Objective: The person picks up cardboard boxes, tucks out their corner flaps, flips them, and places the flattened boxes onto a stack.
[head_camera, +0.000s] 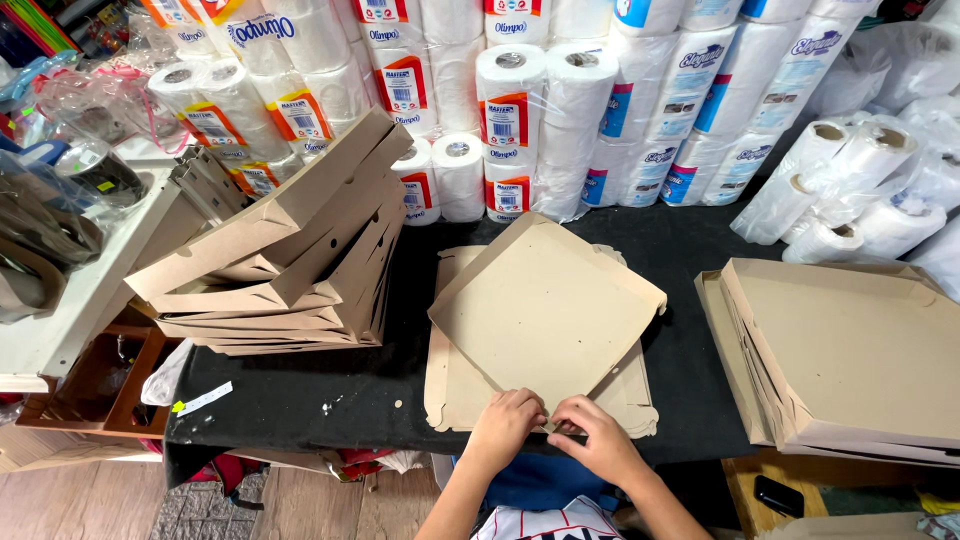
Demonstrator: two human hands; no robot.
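Note:
A brown cardboard box blank, partly folded with raised side flaps, lies tilted on a stack of flat cardboard blanks on the black table. My left hand and my right hand meet at the blank's near corner, fingers pinching the cardboard edge there. The corner itself is hidden under my fingers.
A leaning pile of folded cardboard boxes stands at the left, another stack of folded boxes at the right. Packs of toilet paper rolls line the back. A white shelf with bags sits far left.

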